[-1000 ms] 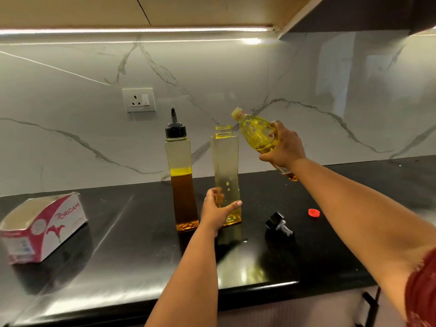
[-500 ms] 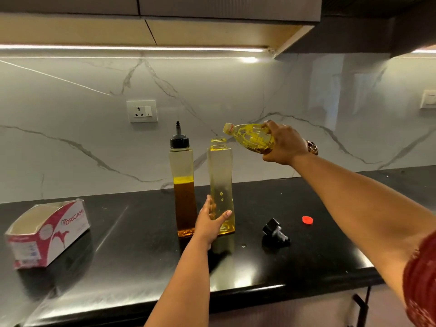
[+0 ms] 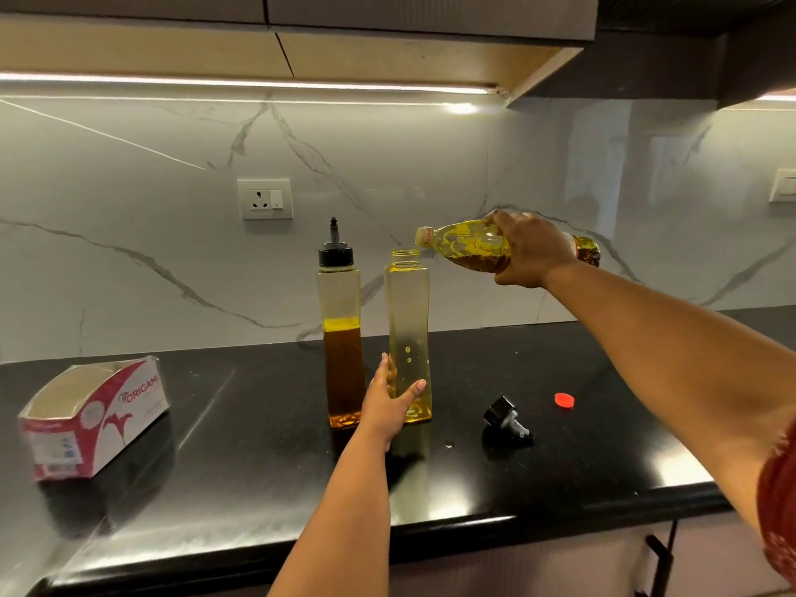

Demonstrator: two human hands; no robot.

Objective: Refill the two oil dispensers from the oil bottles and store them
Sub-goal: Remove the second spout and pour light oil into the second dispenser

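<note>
step: pouring from the oil bottle (image 3: pixel 471 245) into the open dispenser (image 3: pixel 408 338). Bottle lies near horizontal, mouth just above and right of the dispenser neck. No stream visible yet.

right hand (image 3: pixel 527 252): grip wrapped over the bottle's middle from above, base end sticking out past the wrist.

left hand (image 3: pixel 387 402): grip curled round the low part of the open dispenser, thumb in front, pinning it to the surface (image 3: pixel 215 445).

open dispenser: upright, cap off, nearly empty, only a thin yellow layer at the bottom. Narrow neck = small target.

second dispenser (image 3: pixel 340 333): capped, touching or just beside the open one on its left, darker oil to roughly half height. Looks like it needs its own top-up later.

loose parts: black spout cap (image 3: pixel 504 420) lying on its side right of the dispenser; red bottle cap (image 3: pixel 564 399) further right. Both apart from the pour zone, fine where they are.

how to do it well: bring the bottle mouth directly over the neck, close, before tipping further. Tilt slowly; a fullish bottle glugs and will overshoot a narrow opening. Keep the left grip firm and low so the tall dispenser can't tip.

risk: oil running down the outside makes the grip slip. There's already a small drop (image 3: pixel 449 445) on the surface in front.

stop point: below the neck thread, leave room for the spout cap.

other: tissue box (image 3: pixel 94 417) far left, well apart.
</note>
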